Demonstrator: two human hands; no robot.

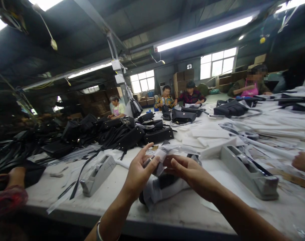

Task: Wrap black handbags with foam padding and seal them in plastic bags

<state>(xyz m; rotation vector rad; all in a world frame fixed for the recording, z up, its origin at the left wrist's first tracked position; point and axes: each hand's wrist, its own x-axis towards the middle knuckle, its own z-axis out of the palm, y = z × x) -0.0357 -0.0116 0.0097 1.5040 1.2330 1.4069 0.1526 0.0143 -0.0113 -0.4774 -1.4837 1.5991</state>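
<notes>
In front of me at the table's near edge lies a black bag (168,180), partly covered in thin white wrapping (152,192). My left hand (139,170) is closed around a bunched, white-wrapped part (161,154) above the bag, with the thumb on it and the index finger raised. From the other side, my right hand (186,169) pinches the same wrapped part between thumb and fingers. Whether a strap or handle lies inside the wrapping is hidden.
Grey tape dispensers stand left (98,175) and right (247,170). Black bags (129,137) are piled beyond. White sheets (212,134) cover the table's right side. Co-workers' hands are at the left edge (15,177) and right edge (303,162); several people sit farther back.
</notes>
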